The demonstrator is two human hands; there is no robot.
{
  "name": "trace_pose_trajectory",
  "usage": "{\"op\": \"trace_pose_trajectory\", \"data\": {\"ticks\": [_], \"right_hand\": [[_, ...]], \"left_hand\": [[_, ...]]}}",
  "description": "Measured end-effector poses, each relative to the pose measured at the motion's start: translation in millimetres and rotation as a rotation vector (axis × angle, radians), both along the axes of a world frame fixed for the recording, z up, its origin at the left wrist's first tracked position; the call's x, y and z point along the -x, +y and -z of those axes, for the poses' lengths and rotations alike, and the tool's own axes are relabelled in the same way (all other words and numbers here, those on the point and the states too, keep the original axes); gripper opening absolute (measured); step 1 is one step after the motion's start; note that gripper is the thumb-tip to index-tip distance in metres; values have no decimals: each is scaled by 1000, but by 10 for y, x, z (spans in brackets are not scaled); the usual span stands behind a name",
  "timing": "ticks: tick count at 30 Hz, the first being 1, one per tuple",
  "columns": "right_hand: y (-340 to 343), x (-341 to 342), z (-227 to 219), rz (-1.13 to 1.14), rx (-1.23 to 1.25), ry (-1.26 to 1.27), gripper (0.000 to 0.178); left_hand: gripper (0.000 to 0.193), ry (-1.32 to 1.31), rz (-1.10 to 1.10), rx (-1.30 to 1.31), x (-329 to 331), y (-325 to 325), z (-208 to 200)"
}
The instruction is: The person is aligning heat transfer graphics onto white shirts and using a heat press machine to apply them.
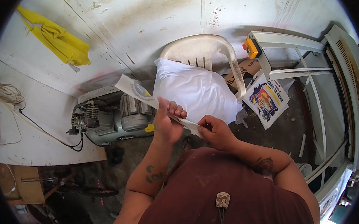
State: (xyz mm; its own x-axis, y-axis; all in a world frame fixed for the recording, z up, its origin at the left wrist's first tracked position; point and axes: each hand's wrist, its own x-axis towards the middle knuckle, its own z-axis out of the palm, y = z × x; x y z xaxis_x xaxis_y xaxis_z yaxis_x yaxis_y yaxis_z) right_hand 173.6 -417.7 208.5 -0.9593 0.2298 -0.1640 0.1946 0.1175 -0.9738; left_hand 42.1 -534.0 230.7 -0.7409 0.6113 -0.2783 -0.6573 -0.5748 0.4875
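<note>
Lettering on white paper strip, brown cardboard box and colourful sheets

Open air lay above the rumpled white fabric on the off-white plastic armchair, whose curved back barred the far side; a long white strip and grey metal compressor obstructed the left, a white metal frame the right.

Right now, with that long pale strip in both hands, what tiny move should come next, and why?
Perhaps slide the left hand a little toward the upper end of the pale strip. The right hand already pinches the lower end, while the upper end sticks out past the left hand with nothing holding it, so that might steady it.
</note>
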Motion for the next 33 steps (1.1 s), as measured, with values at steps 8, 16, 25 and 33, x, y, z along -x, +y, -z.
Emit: {"op": "trace_pose_trajectory", "data": {"ticks": [8, 16, 25, 33], "right_hand": [[7, 19, -257, -198, 792, -271, 26], [-1, 28, -70, -264, 388, -193, 29], [-10, -13, -92, -230, 317, -157, 30], [39, -52, -45, -228, 255, -158, 30]], "left_hand": [[48, 80, 114, -174, 79, -75, -8], [46, 59, 36, -102, 139, -32, -87], [30, 341, -36, 58, 264, -153, -111], [17, 532, -17, 481, 482, -526, -65]]}}
